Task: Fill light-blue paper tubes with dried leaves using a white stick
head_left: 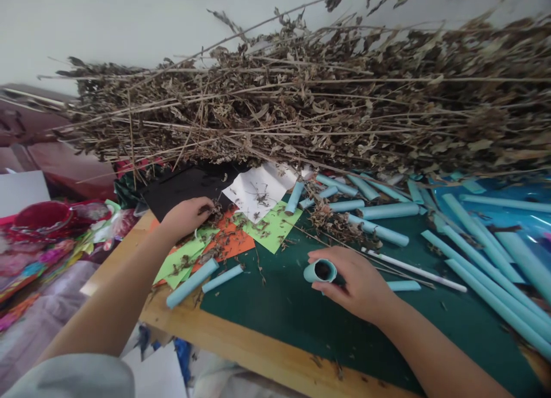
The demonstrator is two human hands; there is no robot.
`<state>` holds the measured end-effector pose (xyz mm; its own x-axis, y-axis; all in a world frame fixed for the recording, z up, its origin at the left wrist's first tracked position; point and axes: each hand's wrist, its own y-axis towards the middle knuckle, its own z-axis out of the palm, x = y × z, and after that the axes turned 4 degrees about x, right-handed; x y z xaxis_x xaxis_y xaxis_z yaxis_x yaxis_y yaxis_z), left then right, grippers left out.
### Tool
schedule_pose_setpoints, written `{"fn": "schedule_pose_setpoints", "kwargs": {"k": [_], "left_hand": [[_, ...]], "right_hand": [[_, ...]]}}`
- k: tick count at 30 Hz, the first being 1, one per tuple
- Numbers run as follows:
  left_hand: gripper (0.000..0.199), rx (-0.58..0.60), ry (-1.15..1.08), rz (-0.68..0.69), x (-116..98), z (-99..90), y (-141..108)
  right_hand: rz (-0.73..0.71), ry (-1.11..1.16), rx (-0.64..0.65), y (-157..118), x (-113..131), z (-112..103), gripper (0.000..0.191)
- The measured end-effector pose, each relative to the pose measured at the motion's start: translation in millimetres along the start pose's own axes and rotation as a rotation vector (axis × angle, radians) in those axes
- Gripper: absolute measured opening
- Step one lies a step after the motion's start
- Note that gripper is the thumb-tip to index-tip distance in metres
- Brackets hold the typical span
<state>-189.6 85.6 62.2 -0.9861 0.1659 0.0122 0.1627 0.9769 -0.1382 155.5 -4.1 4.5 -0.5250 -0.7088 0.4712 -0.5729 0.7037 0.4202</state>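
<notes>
My right hand is wrapped round a short blue paper tube, its open end facing up and dark inside. Over the coloured paper sheets, my left hand has its fingers closed at some dry leaf bits. Crumbled leaves lie on the orange paper and the green paper beside it. Two blue rolls rest below my left hand. A white stick lies to the right of my right hand.
A large heap of dried stalks spans the back. Many blue paper rolls lie at the right on the green mat. A red basket and colourful items are at the left. The table's wooden edge runs in front.
</notes>
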Motion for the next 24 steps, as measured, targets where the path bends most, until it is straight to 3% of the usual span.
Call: {"fn": "schedule_pose_setpoints", "kwargs": {"k": [3, 7, 10, 12, 15, 17, 20, 24], "left_hand": [[0.022, -0.072, -0.181, -0.03, -18.4, -8.9, -5.2], [0.021, -0.174, -0.533, 0.115, -80.1, -7.7, 1.0], [0.021, -0.108, -0.625, 0.339, -140.2, 6.3, 15.3], [0.032, -0.127, -0.576, 0.472, -174.9, 15.5, 24.6], [0.053, -0.047, -0.58, 0.526, -207.7, 21.6, 31.9], [0.058, -0.017, -0.536, 0.565, -215.4, 21.0, 31.2], [0.056, -0.097, -0.403, 0.534, -206.2, 16.0, 24.4], [0.049, -0.144, -0.323, 0.434, -154.3, 3.5, 14.0]], "right_hand": [[-0.001, 0.0, 0.002, 0.2, -0.3, 0.5, 0.027], [0.004, 0.004, 0.004, 0.5, -1.8, 2.4, 0.026], [0.01, 0.006, 0.016, 0.1, -2.0, 3.9, 0.025], [-0.004, -0.001, 0.027, -0.4, -1.4, 4.3, 0.024], [-0.034, -0.044, 0.038, -0.8, 0.4, 4.2, 0.024], [-0.055, -0.075, 0.038, -0.7, 1.7, 3.8, 0.024], [-0.07, -0.08, 0.046, -0.5, 3.2, 3.4, 0.024], [-0.056, -0.046, 0.072, -0.3, 3.8, 3.0, 0.025]]}}
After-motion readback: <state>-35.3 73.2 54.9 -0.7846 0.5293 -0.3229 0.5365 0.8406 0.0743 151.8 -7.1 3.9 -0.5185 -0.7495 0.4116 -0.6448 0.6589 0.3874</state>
